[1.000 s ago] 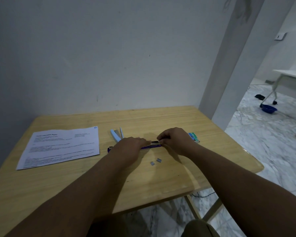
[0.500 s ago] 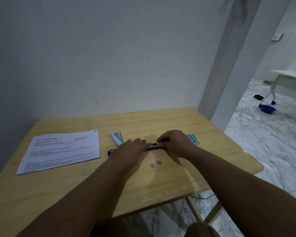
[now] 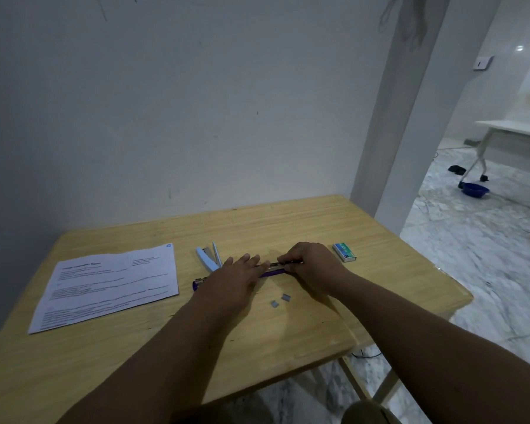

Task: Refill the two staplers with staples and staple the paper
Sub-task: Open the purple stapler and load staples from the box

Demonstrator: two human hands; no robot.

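A purple stapler (image 3: 273, 272) lies opened flat on the wooden table (image 3: 380, 289). My left hand (image 3: 233, 276) presses on its left half with fingers spread. My right hand (image 3: 311, 264) pinches the metal staple rail at its right end. A light blue stapler (image 3: 207, 257) lies open just behind my left hand. Two small staple strips (image 3: 280, 300) lie loose in front of the purple stapler. A green staple box (image 3: 344, 251) sits to the right of my right hand. The printed paper (image 3: 110, 286) lies flat at the left.
A white wall runs along the table's far edge, and a pillar (image 3: 392, 148) stands at its back right corner. Marble floor drops off to the right, with a blue bowl (image 3: 475, 189) and a white table (image 3: 514, 133) far off.
My left hand's fingers have spread out flat over the purple stapler. The camera view has tilted slightly; the hands stay at the stapler.
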